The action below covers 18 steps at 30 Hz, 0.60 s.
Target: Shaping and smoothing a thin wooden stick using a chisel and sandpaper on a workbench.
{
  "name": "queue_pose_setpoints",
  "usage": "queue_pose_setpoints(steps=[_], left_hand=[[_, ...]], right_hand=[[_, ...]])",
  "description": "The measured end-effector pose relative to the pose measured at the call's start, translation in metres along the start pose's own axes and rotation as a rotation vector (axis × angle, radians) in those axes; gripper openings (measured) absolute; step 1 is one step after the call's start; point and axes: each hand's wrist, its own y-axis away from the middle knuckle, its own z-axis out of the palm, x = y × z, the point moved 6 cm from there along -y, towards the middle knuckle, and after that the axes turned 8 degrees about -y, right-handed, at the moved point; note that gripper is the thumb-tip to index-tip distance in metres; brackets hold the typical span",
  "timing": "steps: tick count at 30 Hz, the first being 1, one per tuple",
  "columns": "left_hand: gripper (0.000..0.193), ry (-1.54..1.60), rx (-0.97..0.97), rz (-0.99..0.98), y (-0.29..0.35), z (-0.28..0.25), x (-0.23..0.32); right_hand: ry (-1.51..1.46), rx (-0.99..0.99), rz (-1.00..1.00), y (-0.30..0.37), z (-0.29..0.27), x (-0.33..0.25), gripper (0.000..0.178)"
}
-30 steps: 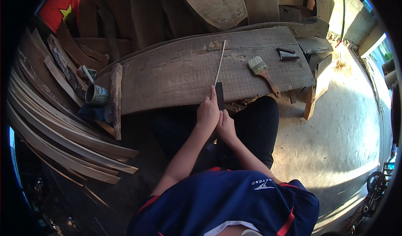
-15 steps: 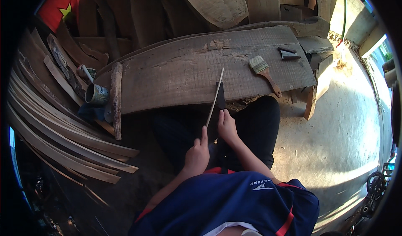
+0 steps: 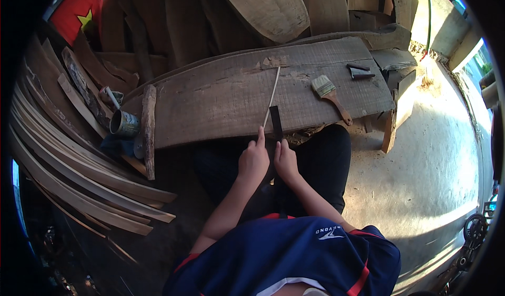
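My left hand (image 3: 253, 159) is closed around the lower end of a thin pale wooden stick (image 3: 272, 93), its index finger stretched along it. The stick points away over a broad weathered wooden plank (image 3: 215, 106). Beside it, my right hand (image 3: 285, 162) grips a dark flat blade (image 3: 275, 121), thumb on top; its handle is hidden in the fist. The blade stands just right of the stick, its far end over the plank's near edge. To the right on the plank lie a paintbrush (image 3: 330, 95) with a wooden handle and a small dark angled piece (image 3: 361, 73).
A rough stick (image 3: 149, 133) and a tin can (image 3: 124, 123) are at the plank's left end. Long curved wooden strips (image 3: 100, 183) fan out at the left. Big boards (image 3: 184, 22) lean at the back, near a red flag (image 3: 79, 9). Sunlit concrete floor (image 3: 410, 180) spreads right.
My left hand has moved forward, pushing the stick farther over the plank past the blade. My right hand has stayed nearly in place, with the blade turned slightly.
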Motion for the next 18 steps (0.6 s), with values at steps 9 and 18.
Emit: queue_pose_setpoints(steps=[9,18], left_hand=[[0.053,-0.032,0.048,-0.026,-0.057,0.005,0.010],[0.056,-0.096,-0.087,-0.053,-0.055,0.003,0.030]], right_hand=[[0.016,-0.024,0.030,0.001,0.000,0.000,0.023],[-0.068,-0.044,0.092,0.002,0.007,0.009,0.023]])
